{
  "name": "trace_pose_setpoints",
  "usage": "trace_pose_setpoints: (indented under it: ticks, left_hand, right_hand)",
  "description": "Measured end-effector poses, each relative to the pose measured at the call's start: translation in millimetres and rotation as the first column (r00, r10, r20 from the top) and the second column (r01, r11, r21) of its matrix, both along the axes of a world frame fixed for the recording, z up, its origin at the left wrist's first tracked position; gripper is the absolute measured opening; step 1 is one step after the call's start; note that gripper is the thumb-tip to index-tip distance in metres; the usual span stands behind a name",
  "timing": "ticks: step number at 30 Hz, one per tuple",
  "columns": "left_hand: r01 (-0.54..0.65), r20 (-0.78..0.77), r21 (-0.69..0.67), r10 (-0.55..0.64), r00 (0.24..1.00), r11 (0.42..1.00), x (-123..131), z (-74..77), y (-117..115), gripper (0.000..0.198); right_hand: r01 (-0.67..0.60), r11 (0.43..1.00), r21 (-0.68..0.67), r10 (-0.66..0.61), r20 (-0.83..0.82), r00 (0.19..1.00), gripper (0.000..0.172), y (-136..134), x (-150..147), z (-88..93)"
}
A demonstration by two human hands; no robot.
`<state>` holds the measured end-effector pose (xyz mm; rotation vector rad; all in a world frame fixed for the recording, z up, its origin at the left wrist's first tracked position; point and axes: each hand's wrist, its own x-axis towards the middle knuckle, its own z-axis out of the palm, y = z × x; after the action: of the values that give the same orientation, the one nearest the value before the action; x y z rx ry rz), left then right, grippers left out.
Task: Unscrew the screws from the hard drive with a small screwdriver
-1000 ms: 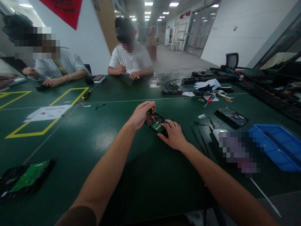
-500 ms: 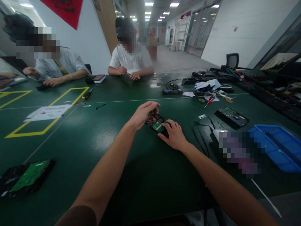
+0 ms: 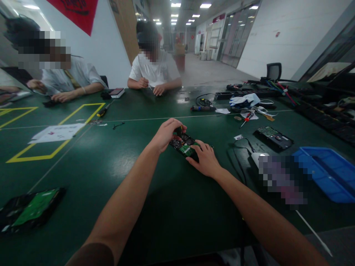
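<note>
A hard drive [image 3: 185, 148] with a green circuit board lies at an angle on the table in front of me. My left hand [image 3: 169, 133] is closed round a dark, yellow-marked screwdriver [image 3: 179, 130], held over the far left end of the drive. Its tip is hidden by my fingers. My right hand [image 3: 205, 157] grips the near right end of the same drive, fingers across the board and thumb along the near edge.
Another hard drive [image 3: 273, 137] and a blue tray [image 3: 330, 173] are at right; a third drive [image 3: 34, 207] is at near left. A red screwdriver [image 3: 247, 118], white gloves [image 3: 244, 99] and cables lie farther back. Two people sit across the green table [image 3: 133, 122].
My left hand has shifted slightly left and up, and the screwdriver in it shows a little more. The left end of the drive has moved slightly left; my right hand stays on it.
</note>
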<state>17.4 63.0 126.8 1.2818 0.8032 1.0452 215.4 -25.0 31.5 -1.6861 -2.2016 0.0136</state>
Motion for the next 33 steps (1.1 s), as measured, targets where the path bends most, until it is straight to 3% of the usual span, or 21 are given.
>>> trace_pose_setpoints:
  ticks: [7,19,25,33]
  left_hand:
    - [-0.056,-0.077,0.1,0.064,0.995,0.993,-2.1,0.2,2.1,0.021]
    - [-0.018,0.039,-0.018,0.019,0.999,1.0,1.1,0.7,0.6,0.014]
    - [0.04,0.028,0.014,-0.041,0.999,0.999,2.2,2.1,-2.8,0.014]
    - [-0.039,-0.042,0.095,0.044,0.998,0.995,-0.8,2.2,0.4,0.019]
  right_hand:
    - [-0.005,1.0,0.006,0.005,0.005,1.0,0.056,1.3,-0.4,-1.2]
    - [-0.004,1.0,0.007,0.004,0.007,1.0,0.056,1.3,0.1,-1.8]
    - [-0.003,1.0,0.007,0.003,0.001,1.0,0.057,1.5,0.2,-3.1]
    - [-0.005,1.0,0.008,0.004,0.014,1.0,0.057,2.3,0.2,-3.1]
